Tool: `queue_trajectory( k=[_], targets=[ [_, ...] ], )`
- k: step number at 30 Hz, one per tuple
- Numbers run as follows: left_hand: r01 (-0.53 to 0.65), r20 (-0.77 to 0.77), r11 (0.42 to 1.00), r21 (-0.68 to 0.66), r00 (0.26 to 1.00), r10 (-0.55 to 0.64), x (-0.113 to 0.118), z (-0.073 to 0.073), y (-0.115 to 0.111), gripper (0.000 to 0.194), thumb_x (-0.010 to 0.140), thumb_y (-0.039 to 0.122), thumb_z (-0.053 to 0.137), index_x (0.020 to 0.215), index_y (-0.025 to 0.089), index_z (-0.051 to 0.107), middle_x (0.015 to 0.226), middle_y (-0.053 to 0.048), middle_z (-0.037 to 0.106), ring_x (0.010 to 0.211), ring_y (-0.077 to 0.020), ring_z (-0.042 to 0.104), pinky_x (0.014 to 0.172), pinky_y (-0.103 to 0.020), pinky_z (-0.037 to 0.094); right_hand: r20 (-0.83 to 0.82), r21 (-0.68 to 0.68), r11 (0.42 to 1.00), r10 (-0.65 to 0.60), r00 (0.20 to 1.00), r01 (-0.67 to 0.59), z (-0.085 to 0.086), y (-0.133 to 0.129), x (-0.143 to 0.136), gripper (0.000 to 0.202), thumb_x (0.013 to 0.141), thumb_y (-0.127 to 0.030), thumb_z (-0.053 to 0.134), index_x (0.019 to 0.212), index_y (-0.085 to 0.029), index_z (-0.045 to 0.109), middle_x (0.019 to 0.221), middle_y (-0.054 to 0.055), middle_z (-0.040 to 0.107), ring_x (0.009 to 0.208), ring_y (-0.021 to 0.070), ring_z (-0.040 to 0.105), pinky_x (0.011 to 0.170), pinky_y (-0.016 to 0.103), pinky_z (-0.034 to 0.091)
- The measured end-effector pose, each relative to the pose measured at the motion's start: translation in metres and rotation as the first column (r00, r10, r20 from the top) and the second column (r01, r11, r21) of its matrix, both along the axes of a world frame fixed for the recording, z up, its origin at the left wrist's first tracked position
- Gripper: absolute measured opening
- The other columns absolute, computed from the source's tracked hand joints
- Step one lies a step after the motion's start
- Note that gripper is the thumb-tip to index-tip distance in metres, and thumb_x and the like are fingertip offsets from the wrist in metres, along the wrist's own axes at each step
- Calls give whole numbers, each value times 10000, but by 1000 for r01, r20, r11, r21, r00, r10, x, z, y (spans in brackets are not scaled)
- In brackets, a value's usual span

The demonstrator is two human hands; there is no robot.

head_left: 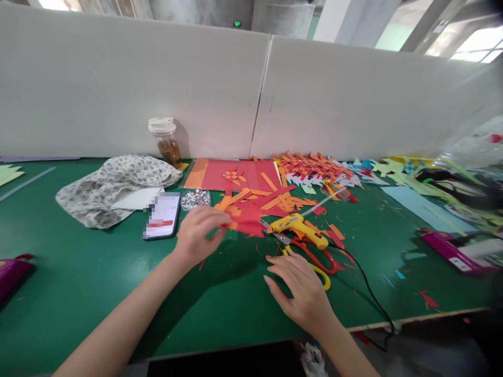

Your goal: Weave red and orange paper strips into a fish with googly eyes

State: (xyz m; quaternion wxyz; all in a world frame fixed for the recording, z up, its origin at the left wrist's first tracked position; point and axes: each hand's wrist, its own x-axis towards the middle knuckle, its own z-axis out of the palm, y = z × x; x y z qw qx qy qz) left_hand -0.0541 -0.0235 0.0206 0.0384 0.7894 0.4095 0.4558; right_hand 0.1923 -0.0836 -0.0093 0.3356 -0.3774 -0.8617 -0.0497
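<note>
My left hand [198, 236] pinches a red and orange paper piece [248, 222] between thumb and fingers, just above the green table; the piece is smeared by motion. Nothing is in my right hand [301, 289], which hovers palm down with its fingers apart. Just beyond those fingers lie scissors with red and yellow handles [329, 266], blades pointing away to the left. A yellow glue gun [293, 223] with a clear glue stick in its back rests partly over the scissors. Behind the held piece is a heap of orange and red paper strips [271, 200].
Finished-looking woven paper fish [314, 166] pile up at the back right. A phone [163, 215], a patterned cloth [100, 188] and a lidded drink cup [167, 141] stand left. The glue gun's black cord [367, 283] hangs over the front edge. A white partition [129, 84] closes the back.
</note>
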Motion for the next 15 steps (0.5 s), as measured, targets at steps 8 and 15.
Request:
queue_trajectory(
  k=[8, 15],
  targets=[
    [265, -406, 928, -263, 842, -355, 14, -9, -9, 281, 899, 330, 398, 856, 206, 647, 785, -55, 668, 755, -180, 613, 696, -297, 446, -69, 33, 999, -30, 997, 33, 0, -1, 1, 124, 761, -99, 590, 839, -190, 557, 831, 42, 671, 808, 179, 612, 854, 407, 469],
    [59, -356, 995, -83, 931, -85, 14, -27, 2, 254, 876, 222, 438, 1095, 187, 561, 1077, -73, 640, 990, -203, 580, 850, -356, 461, 184, -49, 998, 37, 982, -29, -1, 1, 2, 359, 836, -221, 525, 1193, -185, 518, 1250, 91, 568, 1186, 236, 488, 1001, 458, 387]
  ],
)
